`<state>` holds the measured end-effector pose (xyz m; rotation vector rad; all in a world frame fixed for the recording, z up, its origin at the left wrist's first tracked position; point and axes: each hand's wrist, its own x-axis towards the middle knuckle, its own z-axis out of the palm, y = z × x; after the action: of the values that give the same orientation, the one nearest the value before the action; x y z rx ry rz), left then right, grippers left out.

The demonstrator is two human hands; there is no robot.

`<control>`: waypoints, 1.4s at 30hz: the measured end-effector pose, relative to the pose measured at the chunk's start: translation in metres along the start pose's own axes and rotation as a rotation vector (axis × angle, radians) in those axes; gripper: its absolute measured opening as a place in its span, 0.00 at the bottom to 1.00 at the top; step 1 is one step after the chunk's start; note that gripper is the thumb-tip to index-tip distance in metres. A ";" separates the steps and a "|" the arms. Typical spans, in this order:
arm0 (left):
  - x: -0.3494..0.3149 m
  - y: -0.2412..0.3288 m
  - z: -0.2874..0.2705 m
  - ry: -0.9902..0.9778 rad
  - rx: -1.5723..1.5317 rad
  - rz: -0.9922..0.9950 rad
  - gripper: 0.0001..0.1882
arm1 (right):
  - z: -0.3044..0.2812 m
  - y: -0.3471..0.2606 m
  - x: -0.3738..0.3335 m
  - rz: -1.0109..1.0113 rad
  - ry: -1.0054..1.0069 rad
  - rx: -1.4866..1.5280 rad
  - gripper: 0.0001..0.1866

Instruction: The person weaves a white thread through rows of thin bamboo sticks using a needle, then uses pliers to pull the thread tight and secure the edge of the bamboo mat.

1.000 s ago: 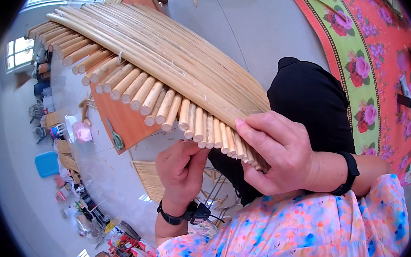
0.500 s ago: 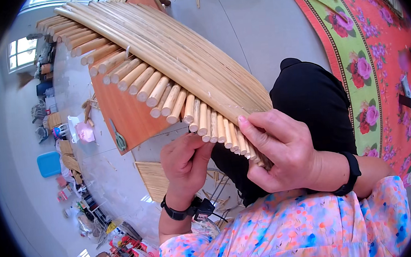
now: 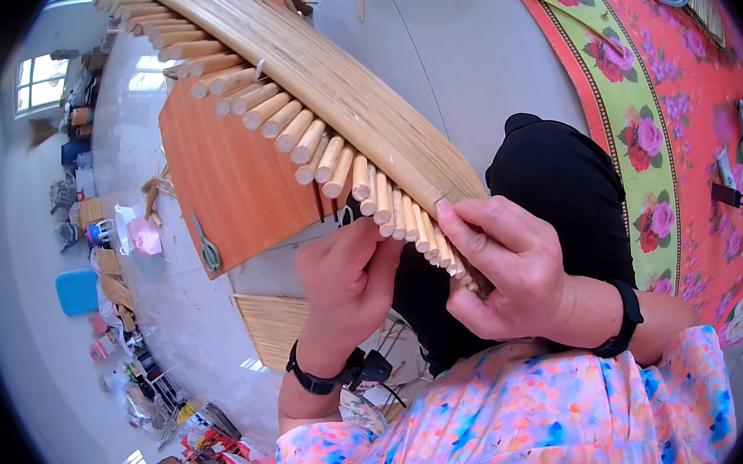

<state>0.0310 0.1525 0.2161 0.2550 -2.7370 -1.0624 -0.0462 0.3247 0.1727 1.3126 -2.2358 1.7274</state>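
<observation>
A mat of pale, round reed-like sticks [image 3: 336, 117] slants from the upper left toward my lap. Along its near edge lies a long stick, with many short cut ends jutting out beneath it. My right hand [image 3: 518, 264] grips the mat's lower right corner, thumb on top and fingers curled under. Below the stick ends, my left hand [image 3: 345, 278] is closed with its fingertips pressed together against the mat's underside; what they pinch is hidden. A small pale tie [image 3: 260, 69] pokes up at the long stick's edge.
Beyond the mat stands a reddish-brown board [image 3: 240, 168] with green-handled scissors [image 3: 207, 245] on it. Another stick mat [image 3: 270, 327] lies on the floor. At right is a red flowered cloth [image 3: 708, 179] with tools on it. Household goods and a blue tray [image 3: 77, 293] line the left wall.
The mat's far end has swung to the right and tilted, uncovering more of the brown board. My left hand has shifted slightly right and up under the stick ends; my right hand keeps its grip.
</observation>
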 end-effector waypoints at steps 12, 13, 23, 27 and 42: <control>-0.001 0.009 0.019 0.233 0.265 0.170 0.05 | 0.007 -0.005 0.001 0.026 0.035 -0.082 0.28; -0.004 0.009 0.019 0.235 0.260 0.142 0.04 | 0.006 -0.006 0.001 0.027 0.029 -0.091 0.27; -0.005 0.009 0.026 0.302 0.205 0.078 0.04 | 0.008 -0.009 0.012 0.057 0.005 -0.150 0.19; -0.002 0.008 0.029 0.314 0.173 0.097 0.04 | 0.002 -0.009 0.015 -0.002 -0.016 -0.198 0.19; 0.013 0.038 0.052 0.373 0.187 -0.081 0.10 | -0.004 -0.008 0.014 0.034 0.013 -0.335 0.19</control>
<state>0.0022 0.2109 0.2060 0.5376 -2.5003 -0.6905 -0.0515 0.3194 0.1875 1.1897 -2.4160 1.2873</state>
